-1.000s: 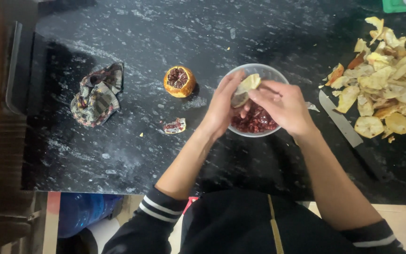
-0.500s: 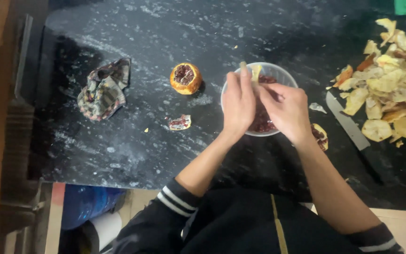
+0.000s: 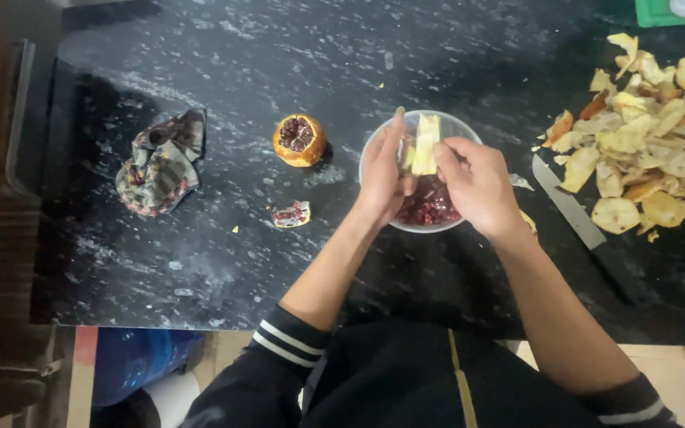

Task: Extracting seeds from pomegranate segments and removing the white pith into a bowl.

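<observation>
A dark speckled stone surface (image 3: 223, 55) fills the view from above. Near its middle stands a clear bowl (image 3: 374, 147) with red pomegranate seeds (image 3: 430, 208) inside. Over the bowl both hands hold one pale piece of pomegranate peel (image 3: 425, 143). The left hand (image 3: 382, 178) has its grip closed on the left edge of the piece, and the right hand (image 3: 481, 186) has its grip closed on the right edge. Left of the bowl, a cut pomegranate half (image 3: 300, 139) sits apart, and a small seed fragment (image 3: 290, 214) lies near it. Further left lies a crumpled cloth (image 3: 160, 162). Right of the bowl lies a knife (image 3: 568, 208), beside a pile of peels (image 3: 648, 150).
</observation>
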